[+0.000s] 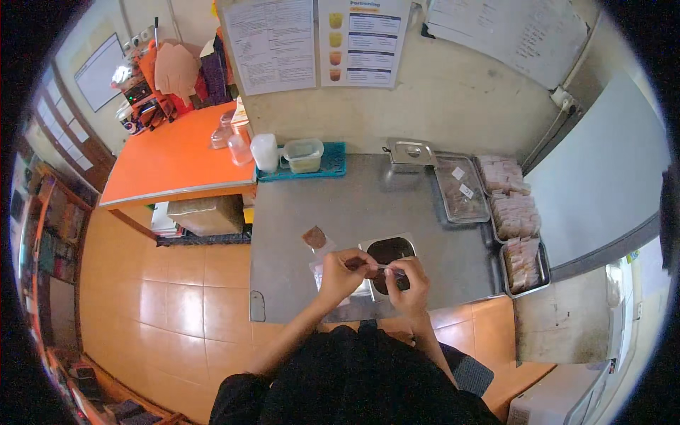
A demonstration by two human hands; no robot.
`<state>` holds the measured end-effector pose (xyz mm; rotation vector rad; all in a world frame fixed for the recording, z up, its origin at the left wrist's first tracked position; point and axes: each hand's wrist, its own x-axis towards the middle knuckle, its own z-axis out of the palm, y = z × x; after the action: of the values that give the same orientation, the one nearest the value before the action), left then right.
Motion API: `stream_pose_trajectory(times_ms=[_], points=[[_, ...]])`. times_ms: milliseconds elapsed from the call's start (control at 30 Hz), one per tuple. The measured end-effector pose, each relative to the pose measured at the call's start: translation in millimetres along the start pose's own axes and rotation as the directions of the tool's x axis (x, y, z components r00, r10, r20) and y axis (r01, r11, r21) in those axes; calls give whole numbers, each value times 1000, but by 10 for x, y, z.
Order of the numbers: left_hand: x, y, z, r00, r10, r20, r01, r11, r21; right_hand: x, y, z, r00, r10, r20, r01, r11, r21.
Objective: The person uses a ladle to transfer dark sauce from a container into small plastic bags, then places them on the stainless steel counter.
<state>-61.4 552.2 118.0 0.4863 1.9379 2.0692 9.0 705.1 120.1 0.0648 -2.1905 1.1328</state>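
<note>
Both of my hands are closed in a pinch, tips nearly meeting, over a steel pan (414,248) holding something dark brown. My left hand (346,275) and my right hand (409,285) grip the two ends of a thin, clear strip (382,267), which looks like the top edge of a small plastic bag. The rest of it is hard to make out against the pan. Beside my left hand lies a small clear bag (314,237) with reddish-brown contents. Flat clear plastic bags (317,271) lie partly under that hand.
On the steel table (283,212), a blue-green tray (334,161) carries a white container and a clear jug. A lidded steel pan (411,153) stands at the back. Rightward are a tray of packets (460,190) and stacked filled bags (515,214). An orange table (180,152) adjoins on the left.
</note>
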Motion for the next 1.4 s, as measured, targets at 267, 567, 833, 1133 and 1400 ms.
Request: stream_pose_trajectory(times_ms=[267,567,833,1133,1400], points=[[-90,-114,-241,999,-38,-19,39,999,2,88,-35,291,983,-110,150,105,994,44],[91,-362,-964,909,215,-357,-171,973,153,-117,370,500,949,-52,312,82,993,-83],[-303,-877,-746,923,47,-382,25,983,180,-1077,1058,1625,594,658,463,-81,622,-779],[-479,-1455,-656,919,-328,-217,341,940,26,-918,658,1365,783,442,438,-85,773,-629],[-337,-1264,-630,971,-194,-139,186,980,-68,-391,235,950,924,-27,381,176,915,-362]])
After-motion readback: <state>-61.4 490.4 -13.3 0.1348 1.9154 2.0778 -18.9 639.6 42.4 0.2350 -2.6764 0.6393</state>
